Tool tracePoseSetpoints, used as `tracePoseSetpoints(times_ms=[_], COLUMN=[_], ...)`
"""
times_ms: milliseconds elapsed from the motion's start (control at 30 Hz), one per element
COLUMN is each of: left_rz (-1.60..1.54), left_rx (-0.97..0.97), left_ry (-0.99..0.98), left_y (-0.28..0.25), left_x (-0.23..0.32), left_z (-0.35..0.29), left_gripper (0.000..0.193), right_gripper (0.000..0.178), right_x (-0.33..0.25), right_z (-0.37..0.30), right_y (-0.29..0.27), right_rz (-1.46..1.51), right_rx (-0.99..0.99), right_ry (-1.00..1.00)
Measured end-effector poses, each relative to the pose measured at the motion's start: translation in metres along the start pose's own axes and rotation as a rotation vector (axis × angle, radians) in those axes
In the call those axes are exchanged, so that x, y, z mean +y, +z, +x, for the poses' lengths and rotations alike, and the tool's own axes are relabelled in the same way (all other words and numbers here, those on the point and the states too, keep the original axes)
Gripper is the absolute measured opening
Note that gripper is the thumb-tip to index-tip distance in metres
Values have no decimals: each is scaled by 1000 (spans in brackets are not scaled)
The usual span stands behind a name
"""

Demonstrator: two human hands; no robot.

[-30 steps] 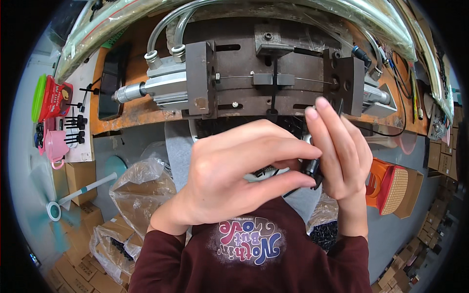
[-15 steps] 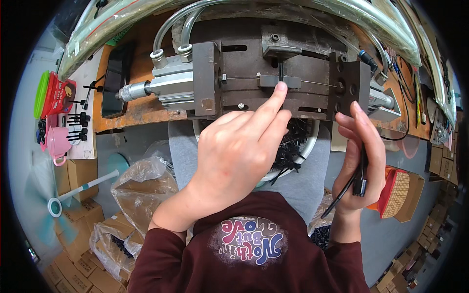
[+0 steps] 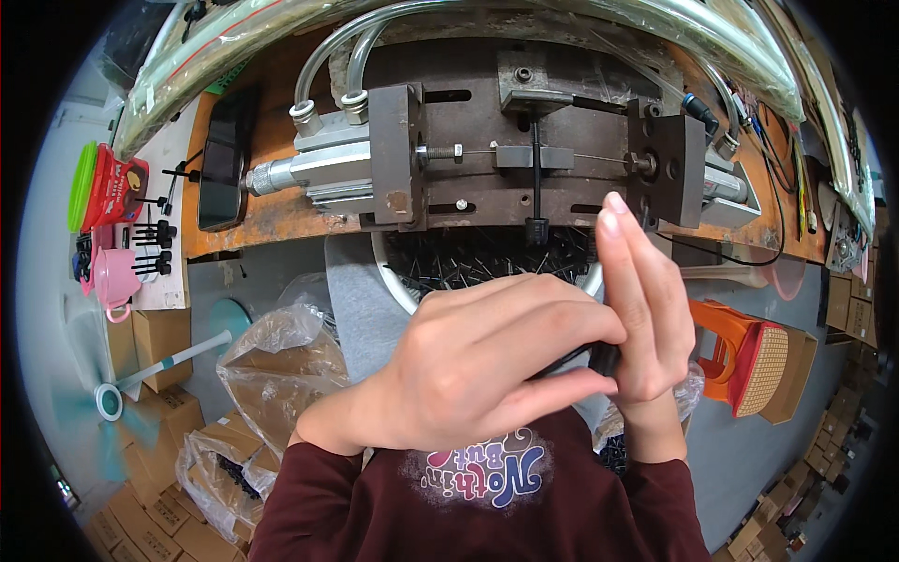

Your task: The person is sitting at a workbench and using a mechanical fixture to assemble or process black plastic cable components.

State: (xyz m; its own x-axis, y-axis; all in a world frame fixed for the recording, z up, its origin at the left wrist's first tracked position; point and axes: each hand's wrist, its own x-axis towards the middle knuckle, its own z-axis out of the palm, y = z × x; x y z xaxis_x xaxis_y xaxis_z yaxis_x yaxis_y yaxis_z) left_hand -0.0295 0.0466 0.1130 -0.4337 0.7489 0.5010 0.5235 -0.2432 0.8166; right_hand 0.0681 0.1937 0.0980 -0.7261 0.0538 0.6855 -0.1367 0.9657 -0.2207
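Observation:
My left hand [image 3: 487, 370] and my right hand [image 3: 646, 309] meet in front of my chest, just below a dark metal jig [image 3: 524, 140] with air cylinders on either side. Between their fingers sits a thin black plastic strip [image 3: 588, 356]; my left thumb and fingers pinch it while my right hand backs it with fingers held upright. Another black strip [image 3: 536, 178] stands upright in the jig's middle slot. Under the jig, a white-rimmed bowl [image 3: 393, 281] holds several more black pieces, partly hidden by my hands.
A black phone [image 3: 225, 159] lies on the orange bench at the left, beside a red and green container [image 3: 103, 187] and a pink cup [image 3: 112, 276]. Clear plastic bags [image 3: 281, 365] and cardboard boxes [image 3: 159, 506] lie lower left. An orange stool [image 3: 749, 356] stands right.
My left hand has come back down from the jig's slot to my right hand. A black strip now stands in the slot. My right hand has moved up and inward.

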Motion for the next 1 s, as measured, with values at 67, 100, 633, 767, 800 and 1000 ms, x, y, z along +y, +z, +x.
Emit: tracePoseSetpoints(times_ms=[67, 100, 633, 767, 800, 1000], left_rz=[51, 91, 799, 805, 804, 793], left_rx=[-6, 10, 24, 12, 9, 77], left_ry=[26, 24, 8, -14, -21, 85], left_y=[-5, -6, 1, 1, 1, 1], left_x=[1, 2, -31, -30, -30, -40], left_z=[-2, -1, 6, 5, 5, -3], left_gripper=[42, 41, 23, 24, 24, 26], right_gripper=[34, 34, 37, 23, 20, 35], right_x=[-3, 0, 3, -12, -6, -14], right_z=[4, 3, -19, -10, -12, -10], right_y=[3, 8, -33, -31, -29, -9], right_rz=[3, 7, 1000, 841, 666, 360], right_rx=[27, 67, 64, 50, 2, 270], right_ry=[-24, -20, 894, 881, 690, 570])
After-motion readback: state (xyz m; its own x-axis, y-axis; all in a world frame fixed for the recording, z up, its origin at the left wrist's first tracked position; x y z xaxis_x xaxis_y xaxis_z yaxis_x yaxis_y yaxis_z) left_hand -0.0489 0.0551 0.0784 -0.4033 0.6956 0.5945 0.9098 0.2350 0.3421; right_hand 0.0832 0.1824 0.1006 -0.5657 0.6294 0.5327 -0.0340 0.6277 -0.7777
